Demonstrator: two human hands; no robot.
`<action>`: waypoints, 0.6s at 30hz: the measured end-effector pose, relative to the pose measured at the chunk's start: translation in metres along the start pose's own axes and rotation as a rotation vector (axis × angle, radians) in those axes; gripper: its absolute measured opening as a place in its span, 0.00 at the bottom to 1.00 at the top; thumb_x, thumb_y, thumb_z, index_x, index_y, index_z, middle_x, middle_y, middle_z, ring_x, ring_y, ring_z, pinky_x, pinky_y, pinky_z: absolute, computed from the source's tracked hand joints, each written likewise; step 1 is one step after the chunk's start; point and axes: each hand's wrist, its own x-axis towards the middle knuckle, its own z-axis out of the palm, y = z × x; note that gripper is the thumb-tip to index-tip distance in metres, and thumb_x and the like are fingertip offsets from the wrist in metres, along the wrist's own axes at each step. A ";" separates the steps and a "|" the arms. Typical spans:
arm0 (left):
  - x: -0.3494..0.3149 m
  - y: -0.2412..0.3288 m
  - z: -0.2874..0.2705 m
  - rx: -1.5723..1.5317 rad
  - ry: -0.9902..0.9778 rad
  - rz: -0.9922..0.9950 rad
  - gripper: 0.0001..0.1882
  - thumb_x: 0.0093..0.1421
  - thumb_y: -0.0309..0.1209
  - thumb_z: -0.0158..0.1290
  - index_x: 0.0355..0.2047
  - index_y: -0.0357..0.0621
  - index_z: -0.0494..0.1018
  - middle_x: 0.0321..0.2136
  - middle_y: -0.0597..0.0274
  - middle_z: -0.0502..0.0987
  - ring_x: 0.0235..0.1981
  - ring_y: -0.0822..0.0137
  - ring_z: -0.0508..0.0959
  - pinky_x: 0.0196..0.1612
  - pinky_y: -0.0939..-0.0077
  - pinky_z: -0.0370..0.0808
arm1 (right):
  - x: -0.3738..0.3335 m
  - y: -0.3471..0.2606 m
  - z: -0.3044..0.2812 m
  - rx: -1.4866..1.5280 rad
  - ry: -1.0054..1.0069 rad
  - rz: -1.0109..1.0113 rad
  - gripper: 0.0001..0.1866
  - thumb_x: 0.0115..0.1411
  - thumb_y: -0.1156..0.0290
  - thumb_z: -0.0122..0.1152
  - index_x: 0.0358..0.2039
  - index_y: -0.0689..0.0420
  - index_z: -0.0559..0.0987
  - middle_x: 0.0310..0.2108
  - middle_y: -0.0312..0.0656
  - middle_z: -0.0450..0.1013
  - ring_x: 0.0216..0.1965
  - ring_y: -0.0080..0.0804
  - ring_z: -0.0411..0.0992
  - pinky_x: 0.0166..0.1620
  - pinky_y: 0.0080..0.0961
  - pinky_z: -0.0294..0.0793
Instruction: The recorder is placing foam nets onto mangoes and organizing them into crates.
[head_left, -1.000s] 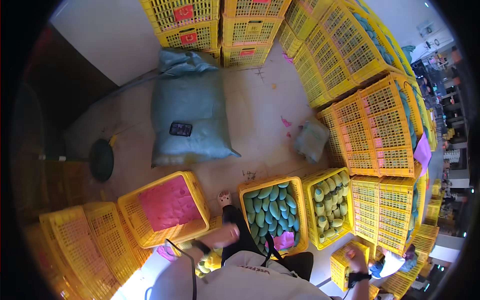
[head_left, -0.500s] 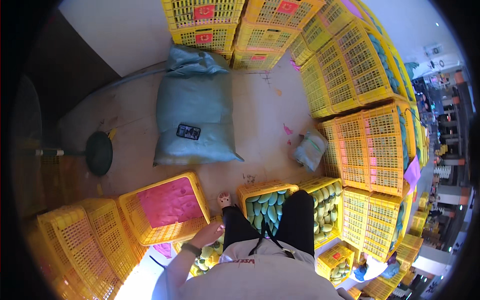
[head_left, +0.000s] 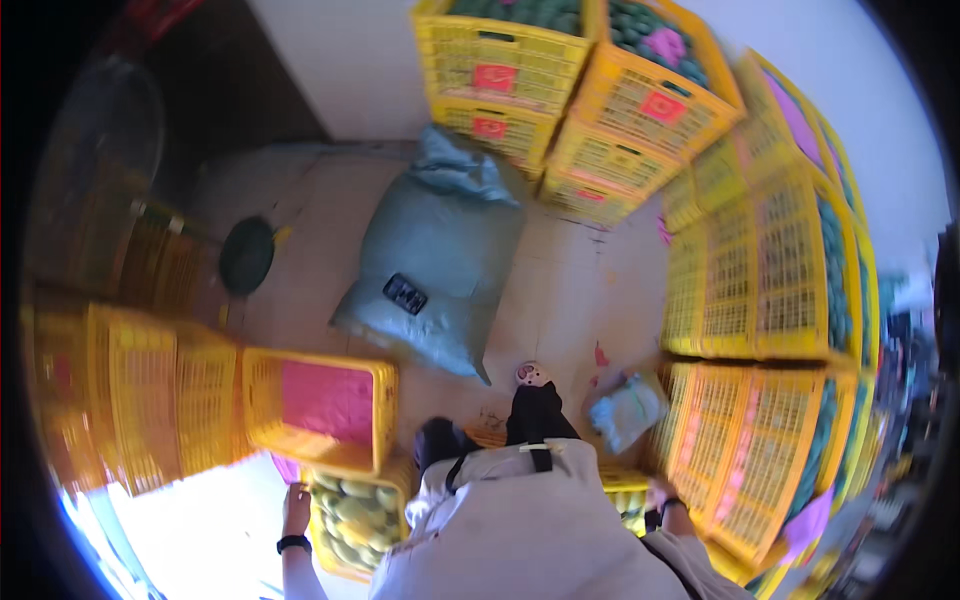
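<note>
My left hand [head_left: 297, 507], with a dark band at its wrist, is down beside the left edge of a yellow crate [head_left: 318, 545]. That crate is full of yellow-green, mango-like fruit [head_left: 358, 518]. I cannot tell whether the fingers touch its rim, for they are small and smeared. On the other side, my right hand [head_left: 660, 494] is close to another yellow crate [head_left: 626, 482], partly hidden by my body. Its fingers are blurred too, and nothing held shows in it. Ahead of the left hand, a yellow crate [head_left: 384, 410] with a pink lining [head_left: 325, 400] lies near.
A large grey-green sack [head_left: 440, 245] lies on the floor with a phone [head_left: 405, 293] on it. Tall stacks of yellow crates [head_left: 735, 265] line the right, more crates [head_left: 500, 85] the back. A small plastic bag [head_left: 630, 412] and a round dark-green object [head_left: 247, 256] are on the floor.
My view has turned, and my body has moved from beside the fruit crates. My left hand has gone left and down to the fruit crate's outer side. My right hand has come into view.
</note>
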 end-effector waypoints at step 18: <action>-0.265 0.194 0.252 -0.718 0.273 -0.559 0.13 0.56 0.32 0.50 0.37 0.35 0.71 0.31 0.60 0.76 0.32 0.70 0.74 0.37 0.75 0.71 | -0.073 -0.522 -0.167 -0.557 -0.283 -1.297 0.17 0.54 0.68 0.53 0.44 0.61 0.72 0.41 0.45 0.72 0.46 0.34 0.69 0.50 0.28 0.66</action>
